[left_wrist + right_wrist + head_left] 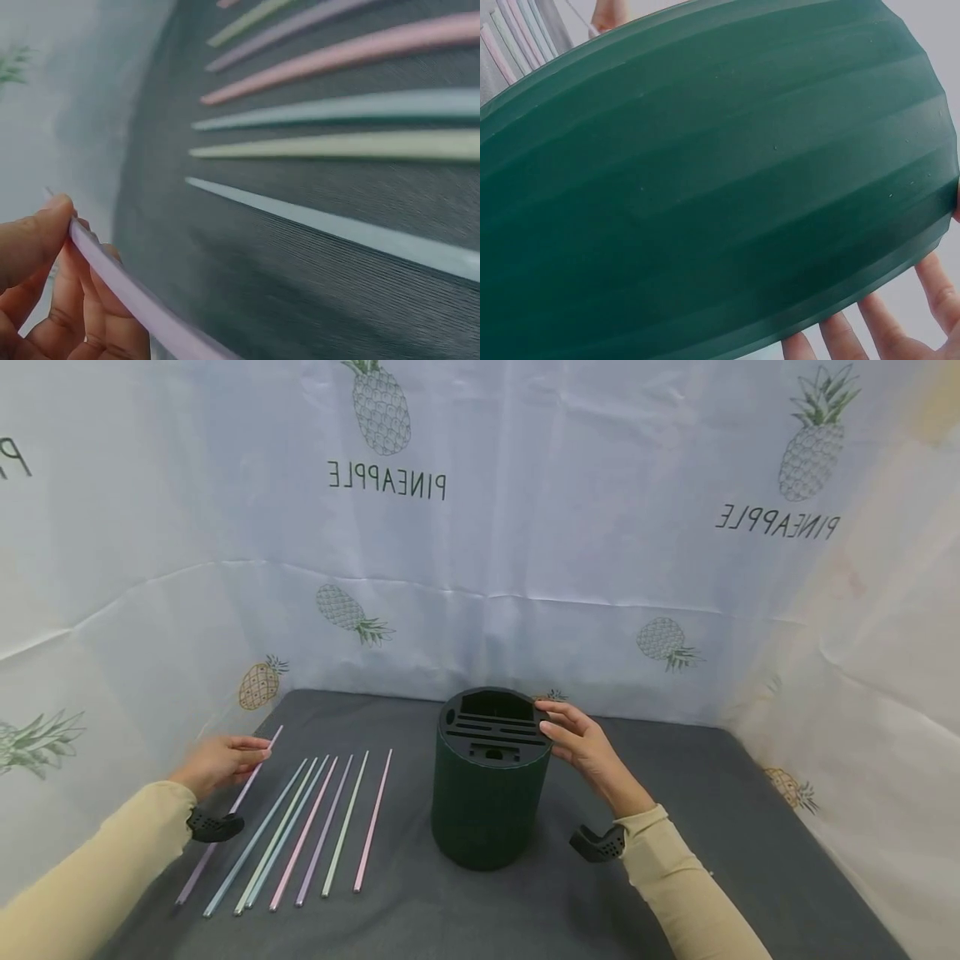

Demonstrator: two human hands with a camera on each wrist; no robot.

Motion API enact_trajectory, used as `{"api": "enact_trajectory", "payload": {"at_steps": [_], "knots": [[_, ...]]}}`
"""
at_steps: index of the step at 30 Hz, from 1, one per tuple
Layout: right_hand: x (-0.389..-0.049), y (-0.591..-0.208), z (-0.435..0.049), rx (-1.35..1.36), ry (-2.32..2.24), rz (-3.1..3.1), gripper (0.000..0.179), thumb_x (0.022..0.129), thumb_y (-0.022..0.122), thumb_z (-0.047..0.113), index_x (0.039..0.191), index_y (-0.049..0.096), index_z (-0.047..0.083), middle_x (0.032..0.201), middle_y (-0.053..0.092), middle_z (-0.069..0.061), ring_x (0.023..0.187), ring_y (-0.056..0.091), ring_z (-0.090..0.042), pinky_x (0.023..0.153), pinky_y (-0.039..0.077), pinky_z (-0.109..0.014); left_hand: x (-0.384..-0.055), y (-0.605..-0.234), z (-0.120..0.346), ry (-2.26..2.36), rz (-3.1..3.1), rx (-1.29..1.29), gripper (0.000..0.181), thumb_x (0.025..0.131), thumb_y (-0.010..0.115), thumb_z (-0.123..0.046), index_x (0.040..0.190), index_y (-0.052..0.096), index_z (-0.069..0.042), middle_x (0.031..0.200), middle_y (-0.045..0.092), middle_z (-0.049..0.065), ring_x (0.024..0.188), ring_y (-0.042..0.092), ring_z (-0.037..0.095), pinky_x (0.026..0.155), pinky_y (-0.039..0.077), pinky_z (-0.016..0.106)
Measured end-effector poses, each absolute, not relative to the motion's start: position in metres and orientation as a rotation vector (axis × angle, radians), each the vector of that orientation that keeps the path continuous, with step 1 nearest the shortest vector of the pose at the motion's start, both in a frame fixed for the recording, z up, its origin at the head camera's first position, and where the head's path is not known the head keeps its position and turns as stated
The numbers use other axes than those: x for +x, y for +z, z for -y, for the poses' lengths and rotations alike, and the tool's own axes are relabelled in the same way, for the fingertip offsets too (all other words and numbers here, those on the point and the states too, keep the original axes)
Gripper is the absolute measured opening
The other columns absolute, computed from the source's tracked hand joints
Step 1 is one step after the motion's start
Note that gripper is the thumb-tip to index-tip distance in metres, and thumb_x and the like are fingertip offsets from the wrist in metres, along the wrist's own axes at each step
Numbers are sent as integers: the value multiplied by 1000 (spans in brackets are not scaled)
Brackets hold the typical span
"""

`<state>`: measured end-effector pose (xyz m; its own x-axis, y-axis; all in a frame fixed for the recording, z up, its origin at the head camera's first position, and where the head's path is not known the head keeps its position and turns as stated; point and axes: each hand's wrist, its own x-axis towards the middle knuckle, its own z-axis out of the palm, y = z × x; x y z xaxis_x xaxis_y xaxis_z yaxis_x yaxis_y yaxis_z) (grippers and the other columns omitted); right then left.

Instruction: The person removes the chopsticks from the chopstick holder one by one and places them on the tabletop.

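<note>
My left hand (221, 763) pinches a lilac chopstick (197, 872) near its far end, thumb against fingertips. In the left wrist view, that slim chopstick (146, 304) slants down and away from the fingers. My right hand (588, 750) rests its spread, nearly straight fingers on the rim and side of a dark green round utensil holder (486, 806). The holder stands upright, its black top cut with slots and a larger opening. Its ribbed green wall (720, 172) fills most of the right wrist view, fingertips along the lower right edge.
Several pastel chopsticks lie in a row between the left hand and the holder, among them a blue chopstick (255, 839) and a pink chopstick (372, 822). Dark grey cloth (420, 918) covers the table. A white pineapple-print curtain (510, 543) hangs behind and at both sides.
</note>
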<state>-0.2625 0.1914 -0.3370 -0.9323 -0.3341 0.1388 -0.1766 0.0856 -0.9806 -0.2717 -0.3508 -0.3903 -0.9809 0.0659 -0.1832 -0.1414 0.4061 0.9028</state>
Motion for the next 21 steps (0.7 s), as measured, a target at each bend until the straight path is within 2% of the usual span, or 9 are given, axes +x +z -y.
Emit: {"api": "enact_trajectory", "payload": {"at_steps": [4,9,14,21], "knots": [[-262,-337,-192,-540,-1978,-2225,49,99,56,25,145,41,12,154,31,-10,141,30,-30,110,34,-58,-270,-405,349,1565,-2487,-113,41,96,60,-11,124,51,17,84,66,-14,72,60,3,64,55,21],[-263,-338,-192,-538,-1975,-2225,49,100,55,25,145,41,11,154,31,-10,141,30,-30,109,36,-56,-270,-415,346,1491,-2531,-184,40,94,61,-9,123,51,18,81,64,-10,70,56,6,61,54,22],[-263,-337,-191,-529,-1980,-2213,50,100,55,24,145,40,10,154,31,-11,142,29,-31,110,35,-56,-271,-418,343,1441,-2552,-224,40,93,63,-8,122,51,17,84,63,-7,75,56,10,63,55,24],[-263,-335,-191,-528,-1983,-2204,50,99,56,25,145,40,11,154,31,-10,142,29,-31,109,34,-57,-273,-420,338,1427,-2556,-202,40,93,64,-7,121,52,18,83,63,-6,72,57,9,62,54,24]]}}
